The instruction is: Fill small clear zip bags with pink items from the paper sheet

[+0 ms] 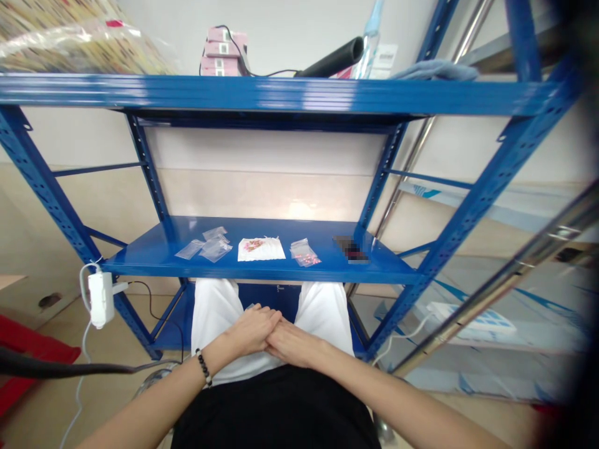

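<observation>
Both hands rest low at centre frame, left hand [253,329] overlapping right hand [292,343], fingers pressed together, holding nothing. The white packet [261,249] lies on the blue shelf [154,252] above them, well apart, roughly equidistant from both.

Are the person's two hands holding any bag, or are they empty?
Empty: left hand and right hand rest clasped together on the lap.

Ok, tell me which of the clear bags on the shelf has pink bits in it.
The bag right of the white sheet: it holds pink pieces. The bags clustered left of the sheet look empty.
</observation>
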Tool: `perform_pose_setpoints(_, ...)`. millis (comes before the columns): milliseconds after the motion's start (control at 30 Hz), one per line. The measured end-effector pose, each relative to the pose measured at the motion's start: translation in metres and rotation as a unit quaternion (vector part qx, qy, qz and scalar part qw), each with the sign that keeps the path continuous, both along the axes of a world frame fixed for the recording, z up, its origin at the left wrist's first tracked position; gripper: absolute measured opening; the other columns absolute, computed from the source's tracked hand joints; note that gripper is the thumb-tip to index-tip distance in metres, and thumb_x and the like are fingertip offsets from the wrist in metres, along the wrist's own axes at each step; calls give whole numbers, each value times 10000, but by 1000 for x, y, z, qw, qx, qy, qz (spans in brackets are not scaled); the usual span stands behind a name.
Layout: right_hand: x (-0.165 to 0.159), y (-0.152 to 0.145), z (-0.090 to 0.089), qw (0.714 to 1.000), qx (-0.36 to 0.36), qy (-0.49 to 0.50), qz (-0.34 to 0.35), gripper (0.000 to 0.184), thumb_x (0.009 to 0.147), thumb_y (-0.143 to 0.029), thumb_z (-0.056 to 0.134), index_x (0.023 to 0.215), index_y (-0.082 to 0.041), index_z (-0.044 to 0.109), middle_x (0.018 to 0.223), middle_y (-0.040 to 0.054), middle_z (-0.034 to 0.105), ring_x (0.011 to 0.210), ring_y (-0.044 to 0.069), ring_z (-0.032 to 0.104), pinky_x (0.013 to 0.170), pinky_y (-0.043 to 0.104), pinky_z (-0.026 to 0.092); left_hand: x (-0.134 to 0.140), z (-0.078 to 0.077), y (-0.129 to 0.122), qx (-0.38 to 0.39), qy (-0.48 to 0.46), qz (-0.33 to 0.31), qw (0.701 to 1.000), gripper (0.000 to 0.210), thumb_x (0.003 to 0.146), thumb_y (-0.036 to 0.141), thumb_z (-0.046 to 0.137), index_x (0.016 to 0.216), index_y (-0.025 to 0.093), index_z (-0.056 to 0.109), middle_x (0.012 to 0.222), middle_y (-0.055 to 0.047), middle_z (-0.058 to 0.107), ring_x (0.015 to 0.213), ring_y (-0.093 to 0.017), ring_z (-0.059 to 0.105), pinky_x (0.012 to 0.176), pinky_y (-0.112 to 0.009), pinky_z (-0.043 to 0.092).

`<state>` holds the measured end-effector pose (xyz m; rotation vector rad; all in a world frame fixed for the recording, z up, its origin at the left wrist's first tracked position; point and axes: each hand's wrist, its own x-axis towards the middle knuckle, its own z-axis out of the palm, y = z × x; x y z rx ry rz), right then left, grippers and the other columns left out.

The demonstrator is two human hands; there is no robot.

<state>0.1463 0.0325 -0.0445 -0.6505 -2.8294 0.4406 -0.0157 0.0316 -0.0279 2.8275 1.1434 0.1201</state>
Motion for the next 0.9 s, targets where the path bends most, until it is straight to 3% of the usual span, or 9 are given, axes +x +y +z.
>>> perform_pose_setpoints(167,-4,2,-5,997,-34,-61,42,231,908,-333,610,997,-130,675,1011,122,705,982,248,648,929,346,482,-8,-4,2,-83,35,-13,996,385,756,384,693,1052,184,550,1020,-116,681,954,-320,657,806,-390,484)
perform_pose_setpoints(333,-5,7,4,998,16,-57,27,228,896,-314,630,1002,-117,671,1036,149,700,1038,268,634,971,364,456,-8,5,6,-45,8,-8,999,334,747,338,692,1012,178,566,1012,-122,693,963,-332,666,849,-419,488)
perform_pose_setpoints(533,-1,6,24,993,15,-118,1,183,905,-281,585,905,-126,682,910,115,711,874,233,658,831,330,491,-10,9,15,-82,-25,-14,996,244,796,277,622,1016,193,559,953,-109,714,899,-310,695,706,-328,495)
perform_pose_setpoints(700,3,10,53,998,-1,-68,17,182,907,-230,566,1031,-166,682,1059,104,710,972,229,653,842,309,484,-29,3,30,-83,-45,2,996,222,839,324,580,1008,181,558,893,-119,710,832,-294,686,636,-307,444)
perform_pose_setpoints(800,11,24,73,999,-41,16,29,286,945,-222,521,1195,-244,660,1167,54,702,1053,200,654,891,275,470,-49,1,42,-91,-72,67,991,168,825,334,603,898,185,580,814,-85,694,746,-245,660,599,-280,403)
perform_pose_setpoints(900,16,56,90,993,-46,108,-23,295,975,-249,475,1178,-240,688,1129,50,723,1012,184,675,890,263,472,-63,2,53,-94,-149,126,976,156,790,323,645,827,181,592,761,-45,673,685,-193,623,592,-255,390)
